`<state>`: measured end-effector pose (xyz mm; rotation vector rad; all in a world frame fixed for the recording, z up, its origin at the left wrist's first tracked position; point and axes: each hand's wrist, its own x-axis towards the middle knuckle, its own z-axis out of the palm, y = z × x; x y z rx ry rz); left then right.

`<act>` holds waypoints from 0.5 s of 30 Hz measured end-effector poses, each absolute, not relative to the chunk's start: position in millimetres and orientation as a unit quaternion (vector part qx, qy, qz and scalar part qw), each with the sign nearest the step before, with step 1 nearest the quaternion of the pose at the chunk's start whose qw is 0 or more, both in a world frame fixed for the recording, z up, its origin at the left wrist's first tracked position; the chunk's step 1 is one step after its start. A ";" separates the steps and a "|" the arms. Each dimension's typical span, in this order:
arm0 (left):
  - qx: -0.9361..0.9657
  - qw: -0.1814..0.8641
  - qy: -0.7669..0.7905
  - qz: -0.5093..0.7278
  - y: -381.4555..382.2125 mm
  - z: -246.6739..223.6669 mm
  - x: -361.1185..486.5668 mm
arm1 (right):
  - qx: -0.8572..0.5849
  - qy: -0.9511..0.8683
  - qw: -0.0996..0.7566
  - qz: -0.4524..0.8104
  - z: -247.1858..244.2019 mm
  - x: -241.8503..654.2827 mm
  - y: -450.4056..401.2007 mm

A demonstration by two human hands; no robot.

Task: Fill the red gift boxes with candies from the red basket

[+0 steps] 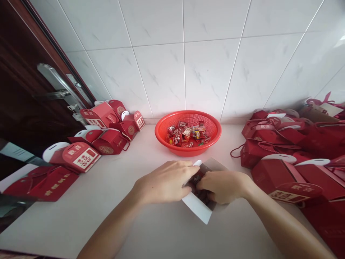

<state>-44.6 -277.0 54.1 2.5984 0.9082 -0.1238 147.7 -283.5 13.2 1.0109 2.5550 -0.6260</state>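
Note:
An opened box [198, 208] with white inner flaps lies tilted on the white table, in front of the candy basket. My left hand [167, 181] grips the box's left edge, fingers curled over it. My right hand [225, 186] reaches into the box opening from the right, its fingers bent down inside; what they touch there is too dark to make out. Just beyond both hands stands a red plastic basket [188, 150] with wrapped candies [186, 133] in it.
Several red gift boxes [104, 144] stand at the left on the white table [107, 219], near a dark door [24, 72] with a metal handle. Many more red boxes [280, 172] crowd the right side. A tiled wall [161, 72] rises behind the basket.

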 end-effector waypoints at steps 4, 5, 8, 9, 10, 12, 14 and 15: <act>0.922 0.200 0.328 -0.053 -275.5 54.9 -44.1 | 0.361 0.891 0.169 -0.216 19.6 146.4 -284.3; 0.921 0.201 0.329 -0.055 -275.2 54.9 -43.7 | 0.367 0.890 0.169 -0.212 20.4 146.0 -284.8; 0.920 0.201 0.333 -0.055 -274.7 54.3 -42.8 | 0.398 0.877 0.188 -0.191 18.5 144.3 -286.2; 0.920 0.200 0.333 -0.055 -274.7 53.8 -42.8 | 0.406 0.873 0.193 -0.187 16.8 143.8 -286.4; 0.919 0.199 0.334 -0.055 -274.7 53.4 -43.1 | 0.412 0.871 0.196 -0.185 15.0 143.3 -286.4; 0.919 0.197 0.338 -0.054 -274.8 52.7 -44.2 | 0.415 0.870 0.191 -0.185 11.6 143.2 -285.5; 0.917 0.193 0.345 -0.050 -274.6 52.8 -45.8 | 0.413 0.875 0.174 -0.186 9.9 144.3 -284.0; 0.916 0.192 0.350 -0.048 -274.4 52.9 -46.5 | 0.410 0.881 0.152 -0.181 9.8 145.3 -283.2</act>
